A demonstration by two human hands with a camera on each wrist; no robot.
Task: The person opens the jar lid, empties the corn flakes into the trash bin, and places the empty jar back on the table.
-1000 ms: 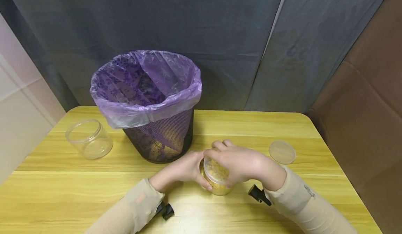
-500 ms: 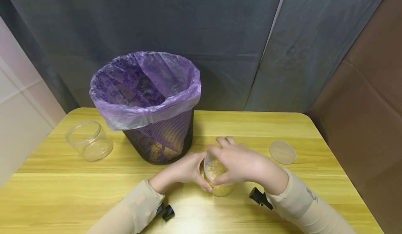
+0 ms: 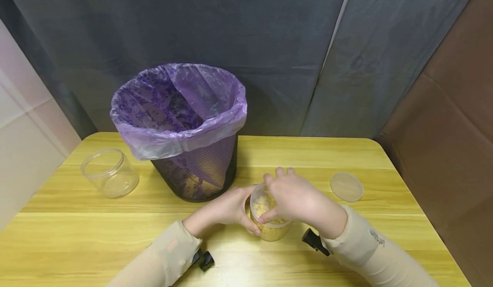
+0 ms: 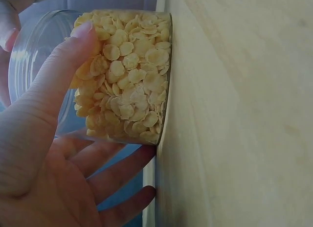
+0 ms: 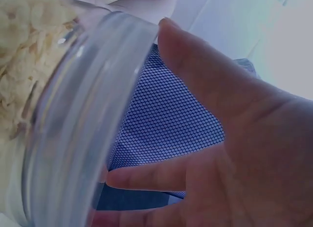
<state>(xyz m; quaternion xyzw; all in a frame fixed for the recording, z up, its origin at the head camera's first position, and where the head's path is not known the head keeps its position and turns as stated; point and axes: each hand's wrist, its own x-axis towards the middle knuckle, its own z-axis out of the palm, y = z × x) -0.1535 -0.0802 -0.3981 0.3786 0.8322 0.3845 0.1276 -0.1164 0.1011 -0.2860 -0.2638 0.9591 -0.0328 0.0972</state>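
Note:
A clear round jar (image 3: 274, 234) about filled with yellow flakes, like corn flakes, stands upright on the table; its flakes (image 4: 127, 75) show through the wall in the left wrist view. My left hand (image 3: 233, 207) grips it from the left, thumb (image 4: 73, 46) along the near wall, fingers behind. Over the jar's top is my right hand (image 3: 294, 197), its thumb and fingertips spread around the translucent lid (image 5: 93, 104). In the right wrist view the thumb (image 5: 195, 60) meets the lid's edge, with a gap between palm and jar. The hand covers the top's right part.
A black mesh bin (image 3: 227, 158) with a purple bag (image 3: 185, 139) over its rim stands behind my left hand. An uncovered clear jar (image 3: 119, 182) sits at the left. A translucent disc-shaped lid (image 3: 346, 186) lies flat at the right. Grey curtain hangs behind the table (image 3: 308, 152).
My right hand has turned over the jar's top: its fingers shifted right along the far side and its thumb came left on the near rim. My left hand has stayed put.

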